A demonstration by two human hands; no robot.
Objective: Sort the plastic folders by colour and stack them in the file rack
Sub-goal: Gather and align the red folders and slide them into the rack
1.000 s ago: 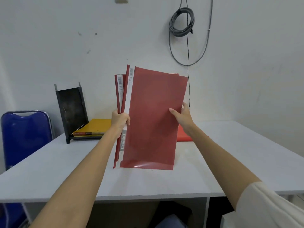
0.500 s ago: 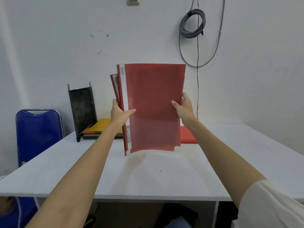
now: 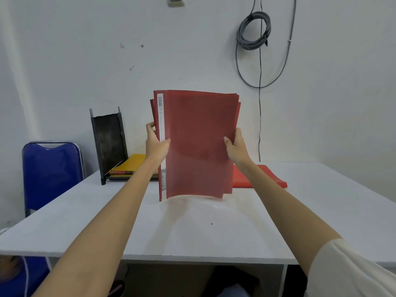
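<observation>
White desk [image 3: 214,236] set against a pale wall, carrying all task items; a blue chair [image 3: 51,170] stands beyond its left edge. Centre: a bundle of dark red folders [image 3: 197,146] held upright above the desk, white label strip along the left spine, lower edges just over or at the surface (contact cannot be told). The right hand [image 3: 236,146] grips the bundle's right edge, thumb on the front cover and fingers behind; the left hand [image 3: 156,144] clamps the spine side, thumb pressed on the front beside the label strip and fingers curled round the back. Far left of the desk: a black file rack [image 3: 109,142] with its tall back panel upright and yellow folders [image 3: 130,166] lying flat on its base. Behind the held bundle, to the right: a flat stack of bright red folders [image 3: 263,176] resting on the desk. On the wall above, a coiled grey cable [image 3: 254,31] hangs.
</observation>
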